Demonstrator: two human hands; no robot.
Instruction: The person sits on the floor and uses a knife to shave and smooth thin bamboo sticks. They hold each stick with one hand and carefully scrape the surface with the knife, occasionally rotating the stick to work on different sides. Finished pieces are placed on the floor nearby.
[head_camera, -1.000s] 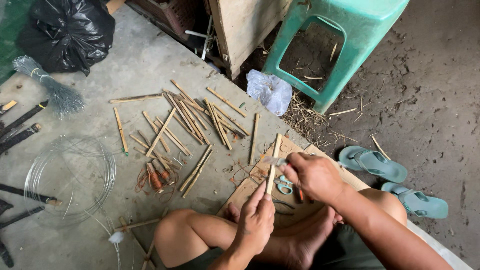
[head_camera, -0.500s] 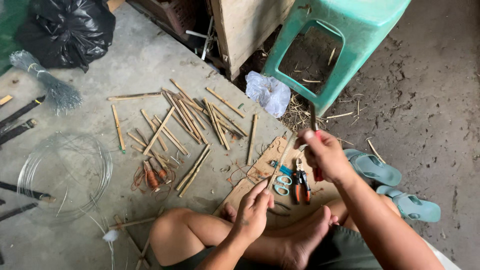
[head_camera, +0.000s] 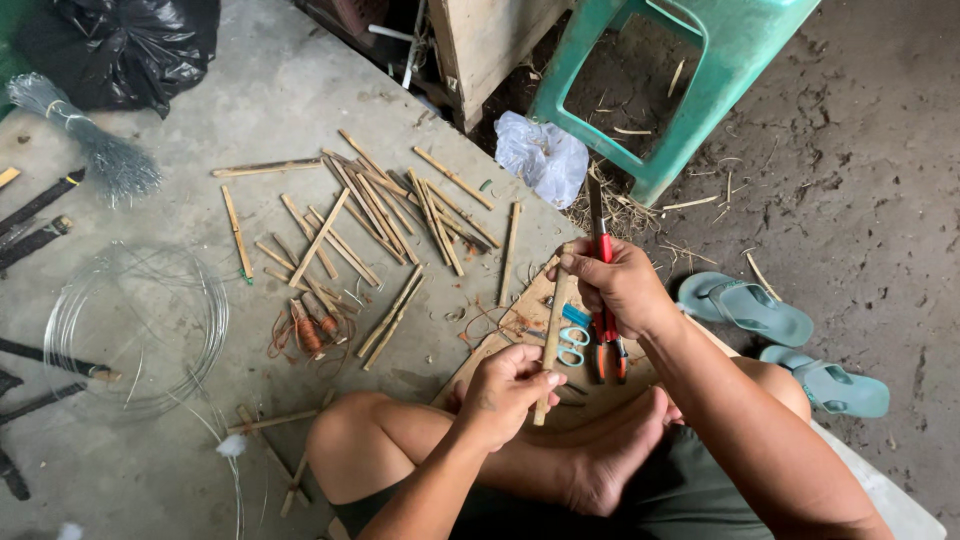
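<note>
Left hand (head_camera: 505, 390) gripping the bamboo stick (head_camera: 551, 340) low, right hand (head_camera: 618, 285) closing around its top and a red-handled knife (head_camera: 603, 250), above the board (head_camera: 520, 318)

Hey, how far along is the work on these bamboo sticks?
Looks done: many cut bamboo sticks lie scattered on the concrete floor. In hand: the left hand holds one stick upright, while the right hand grips its top together with a red-handled knife. Left: the wire coil and wire bundle lie untouched, so any binding seems not yet begun.
</note>
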